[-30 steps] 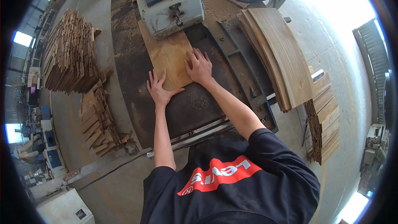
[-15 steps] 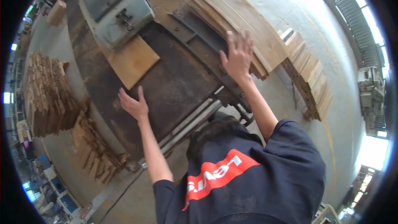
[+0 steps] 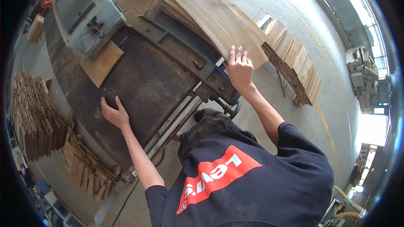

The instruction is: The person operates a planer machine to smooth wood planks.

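My right hand [image 3: 240, 70] has its fingers over the near end of a thin wooden board [image 3: 210, 12], gripping its edge; the thumb is mostly hidden. That board lies askew on top of a stack of similar boards [image 3: 179, 14]. My left hand [image 3: 114, 112] is open, fingers apart, holding nothing, low over the dark machine table [image 3: 147, 88]. Just beyond its fingertips lies a shorter wooden piece [image 3: 102, 64], partly hidden under the grey machine head [image 3: 86, 21].
A dark metal fence [image 3: 168, 42] runs across the table, with sawdust around it. Stacked boards [image 3: 294, 61] stand at the right. Piles of wood pieces [image 3: 35, 117] stand on the left. A cable [image 3: 126, 201] trails over the floor.
My right hand has closed on the top board, which has swung askew on the stack. The short wooden piece reaches less far out from under the machine head. The view has shifted.
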A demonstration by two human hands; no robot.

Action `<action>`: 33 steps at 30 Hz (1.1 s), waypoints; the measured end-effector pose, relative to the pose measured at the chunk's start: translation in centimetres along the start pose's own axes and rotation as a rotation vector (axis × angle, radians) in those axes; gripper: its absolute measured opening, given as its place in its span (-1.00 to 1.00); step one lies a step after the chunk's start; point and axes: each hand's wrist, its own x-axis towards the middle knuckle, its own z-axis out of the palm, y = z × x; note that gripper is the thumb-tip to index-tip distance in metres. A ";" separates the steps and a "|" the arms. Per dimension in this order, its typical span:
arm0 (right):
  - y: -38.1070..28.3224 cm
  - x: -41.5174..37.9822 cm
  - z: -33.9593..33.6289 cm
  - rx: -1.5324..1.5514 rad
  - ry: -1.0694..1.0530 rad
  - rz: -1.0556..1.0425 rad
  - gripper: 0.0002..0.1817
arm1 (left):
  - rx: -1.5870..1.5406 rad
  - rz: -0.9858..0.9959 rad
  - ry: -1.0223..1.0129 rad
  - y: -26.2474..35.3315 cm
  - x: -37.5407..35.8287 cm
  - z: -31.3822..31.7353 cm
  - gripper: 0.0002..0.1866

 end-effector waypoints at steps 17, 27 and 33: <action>-4.8 -2.9 -9.4 1.798 -0.792 0.183 -0.59 | -1.063 -0.271 -0.354 9.5 -10.4 -9.2 0.38; -13.5 -5.5 -3.6 2.008 -1.024 0.468 -0.40 | -0.221 -0.010 -0.504 13.7 -18.8 -13.7 0.74; -14.0 -8.0 -0.8 1.871 -0.698 0.082 -0.41 | -0.203 0.044 -0.470 14.5 -16.9 -12.5 0.68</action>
